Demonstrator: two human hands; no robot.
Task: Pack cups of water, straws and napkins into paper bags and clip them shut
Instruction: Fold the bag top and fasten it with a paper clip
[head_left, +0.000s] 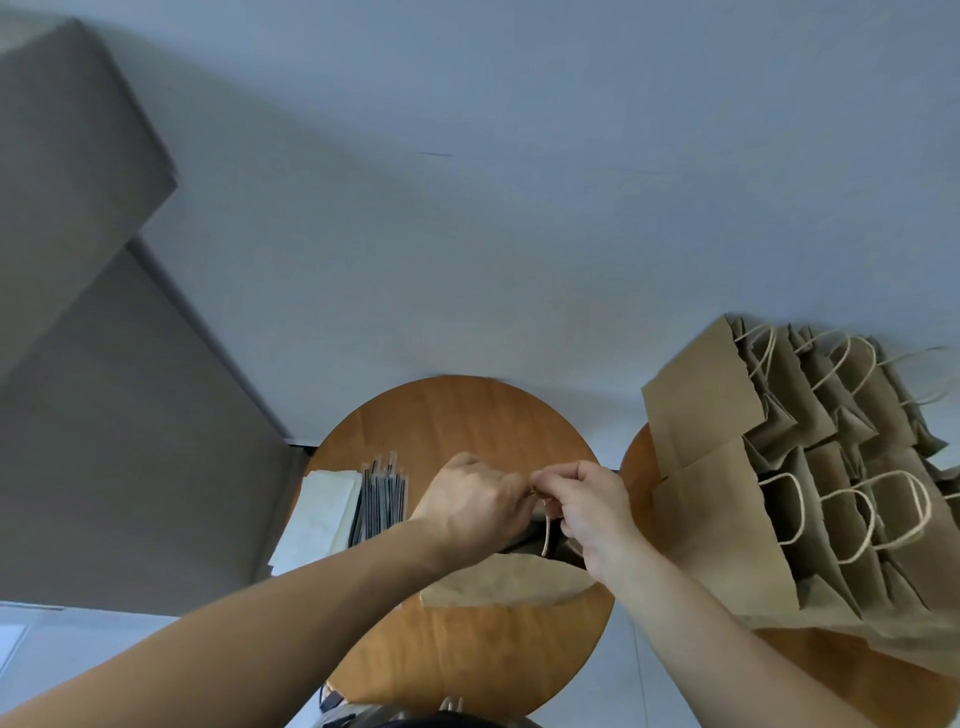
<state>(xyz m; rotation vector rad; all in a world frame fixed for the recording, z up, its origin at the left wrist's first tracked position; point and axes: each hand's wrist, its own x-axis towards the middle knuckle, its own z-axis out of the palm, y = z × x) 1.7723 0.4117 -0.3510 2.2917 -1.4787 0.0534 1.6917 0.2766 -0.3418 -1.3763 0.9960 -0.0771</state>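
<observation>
bag (498, 582) on table (467, 415): left hand (470, 512), right hand (592, 512) both pinching handle (546, 535) at top (clip unclear). straws (382, 499), napkins (322, 514) beside.

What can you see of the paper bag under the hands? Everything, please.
The paper bag is brown kraft paper and sits near the middle of the round wooden table. Its near panel bows outward, with a dark, open mouth behind it. A twisted paper-cord handle loops up from the mouth. The left hand and right hand meet above it, fingers curled, pinching at the handle tops. They cover most of the top, and the contents cannot be seen.
</observation>
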